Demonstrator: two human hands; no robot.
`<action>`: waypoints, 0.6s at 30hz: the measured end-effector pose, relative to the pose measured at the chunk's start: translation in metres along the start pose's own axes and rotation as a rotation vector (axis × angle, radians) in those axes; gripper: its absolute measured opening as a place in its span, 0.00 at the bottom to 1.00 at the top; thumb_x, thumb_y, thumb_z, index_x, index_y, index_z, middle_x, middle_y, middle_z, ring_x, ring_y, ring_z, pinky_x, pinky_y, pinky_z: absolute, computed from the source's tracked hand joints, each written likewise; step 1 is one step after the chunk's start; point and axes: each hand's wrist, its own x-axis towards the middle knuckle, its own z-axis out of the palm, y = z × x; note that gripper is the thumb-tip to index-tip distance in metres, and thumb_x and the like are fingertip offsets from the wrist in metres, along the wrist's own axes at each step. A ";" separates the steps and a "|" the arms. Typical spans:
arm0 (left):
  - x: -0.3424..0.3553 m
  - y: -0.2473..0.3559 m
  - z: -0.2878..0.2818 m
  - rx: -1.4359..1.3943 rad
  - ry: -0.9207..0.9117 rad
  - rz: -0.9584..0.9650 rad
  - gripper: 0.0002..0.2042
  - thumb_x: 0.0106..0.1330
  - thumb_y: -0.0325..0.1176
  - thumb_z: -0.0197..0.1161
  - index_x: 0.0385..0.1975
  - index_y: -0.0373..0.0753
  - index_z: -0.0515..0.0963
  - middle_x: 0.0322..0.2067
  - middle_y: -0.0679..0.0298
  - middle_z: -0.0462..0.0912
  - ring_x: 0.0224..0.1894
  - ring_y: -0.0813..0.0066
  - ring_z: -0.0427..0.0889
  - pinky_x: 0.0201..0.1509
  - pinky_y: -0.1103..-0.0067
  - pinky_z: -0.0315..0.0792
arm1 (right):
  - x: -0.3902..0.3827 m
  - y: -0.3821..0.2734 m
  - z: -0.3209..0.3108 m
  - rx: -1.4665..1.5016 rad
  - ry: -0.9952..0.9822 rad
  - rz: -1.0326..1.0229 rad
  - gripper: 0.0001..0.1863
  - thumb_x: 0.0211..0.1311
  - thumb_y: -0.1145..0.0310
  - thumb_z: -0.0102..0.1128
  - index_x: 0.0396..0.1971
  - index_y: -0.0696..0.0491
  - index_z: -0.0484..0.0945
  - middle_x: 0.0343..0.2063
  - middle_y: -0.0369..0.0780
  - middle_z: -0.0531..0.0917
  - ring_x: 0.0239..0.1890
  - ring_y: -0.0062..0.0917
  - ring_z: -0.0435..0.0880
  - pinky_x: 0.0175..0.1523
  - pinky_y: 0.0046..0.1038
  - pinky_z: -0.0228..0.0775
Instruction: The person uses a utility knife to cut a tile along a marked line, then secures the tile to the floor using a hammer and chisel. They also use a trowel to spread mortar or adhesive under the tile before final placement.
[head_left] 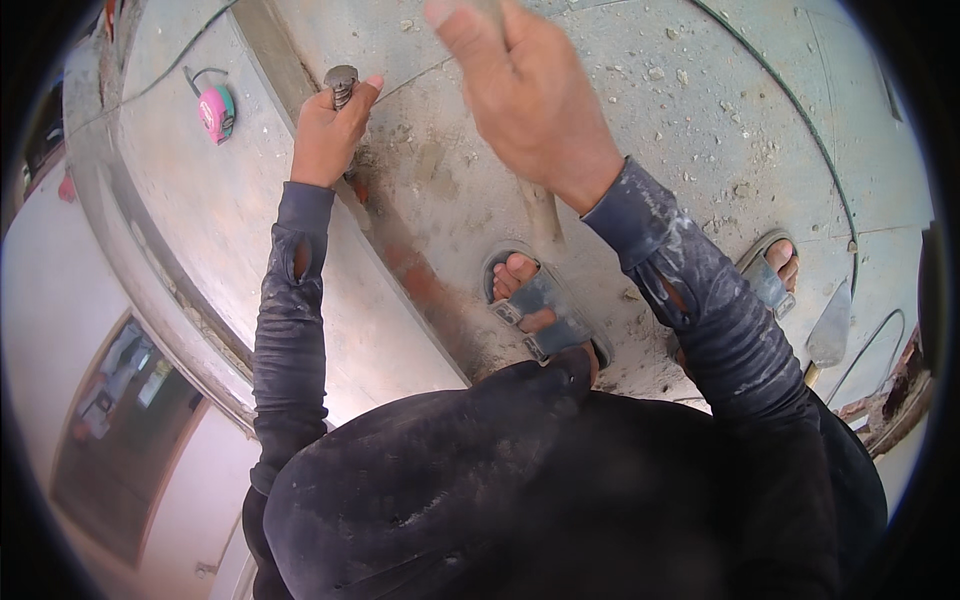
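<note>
My left hand (328,140) is wrapped round an upright steel chisel (342,78) with a ribbed shank and a flattened, mushroomed head above the fist. Its lower end is mostly hidden under the hand, by a chipped edge where some red brick (357,187) shows. To the right, my right hand (540,105) is raised and slightly blurred, closed round the wooden handle (542,212) of what looks like a hammer. The handle's end sticks out below the fist; the tool's head cannot be made out at the top edge.
A pink and green tape measure (216,112) lies on the pale ledge (385,335) at left. Rubble (690,105) and dust cover the floor around my sandalled feet (545,305). A black cable (790,95) curves along the right, near a trowel (830,328).
</note>
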 end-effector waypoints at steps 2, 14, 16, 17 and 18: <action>0.000 -0.001 0.000 -0.088 0.029 -0.007 0.18 0.65 0.42 0.63 0.16 0.41 0.70 0.15 0.76 0.65 0.18 0.87 0.61 0.22 0.83 0.56 | -0.004 0.004 0.012 -0.081 -0.215 0.037 0.21 0.69 0.58 0.50 0.27 0.63 0.75 0.18 0.48 0.75 0.20 0.39 0.76 0.28 0.37 0.67; 0.001 0.000 -0.004 -0.042 0.045 -0.013 0.17 0.65 0.43 0.63 0.17 0.41 0.71 0.15 0.75 0.65 0.18 0.86 0.61 0.22 0.83 0.55 | 0.010 0.040 0.027 -0.122 -0.052 -0.177 0.27 0.69 0.51 0.48 0.19 0.60 0.68 0.14 0.43 0.68 0.17 0.27 0.70 0.27 0.32 0.65; 0.006 -0.006 -0.006 -0.067 0.042 -0.015 0.18 0.65 0.43 0.63 0.17 0.40 0.71 0.14 0.75 0.65 0.18 0.86 0.62 0.22 0.82 0.56 | 0.008 0.034 0.027 -0.303 -0.079 -0.117 0.23 0.70 0.54 0.48 0.23 0.60 0.71 0.15 0.44 0.72 0.19 0.30 0.74 0.27 0.32 0.68; 0.000 -0.008 -0.011 -0.071 0.054 -0.036 0.18 0.64 0.43 0.63 0.17 0.40 0.71 0.14 0.75 0.65 0.18 0.86 0.62 0.22 0.82 0.56 | 0.013 0.014 0.015 -0.283 -0.125 -0.072 0.21 0.70 0.56 0.48 0.27 0.60 0.75 0.17 0.46 0.75 0.21 0.34 0.78 0.28 0.32 0.70; -0.003 -0.011 -0.012 -0.060 0.054 -0.031 0.18 0.64 0.43 0.63 0.17 0.40 0.70 0.14 0.75 0.65 0.18 0.86 0.62 0.22 0.82 0.56 | 0.016 -0.001 0.004 -0.267 -0.170 -0.015 0.20 0.70 0.57 0.49 0.32 0.61 0.78 0.19 0.49 0.78 0.23 0.38 0.82 0.29 0.33 0.71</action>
